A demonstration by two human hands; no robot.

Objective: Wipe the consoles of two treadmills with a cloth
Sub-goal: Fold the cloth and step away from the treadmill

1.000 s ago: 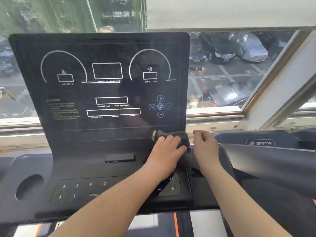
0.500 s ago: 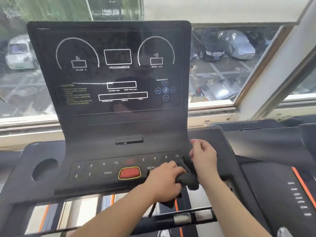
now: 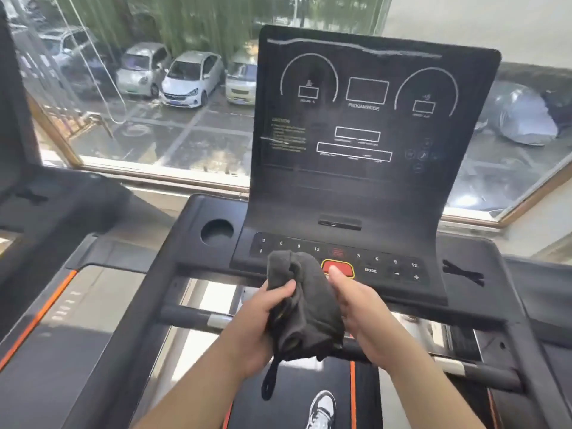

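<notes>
A bunched dark grey cloth [image 3: 305, 308] is held up between both my hands, in front of the lower edge of the treadmill console [image 3: 368, 125]. My left hand [image 3: 260, 323] grips its left side with the thumb on top. My right hand [image 3: 359, 311] cups its right side, thumb pointing up. A dark cord hangs from the cloth's bottom. The console is a tall black panel with white dial outlines; streaks show along its top. Its button strip [image 3: 383, 264] with a red button [image 3: 342, 267] lies just behind the cloth, apart from it. A second treadmill [image 3: 55, 230] stands at the left.
A round cup holder [image 3: 216, 232] sits left of the button strip. A handlebar [image 3: 198, 317] crosses below the console. My shoe [image 3: 322, 407] stands on the belt. A window with parked cars [image 3: 185, 78] lies behind. Another machine's edge [image 3: 544, 292] is at the right.
The cloth has come off the console's lower right corner and now sits in both hands in front of me. The view has swung left, so the console stands further right.
</notes>
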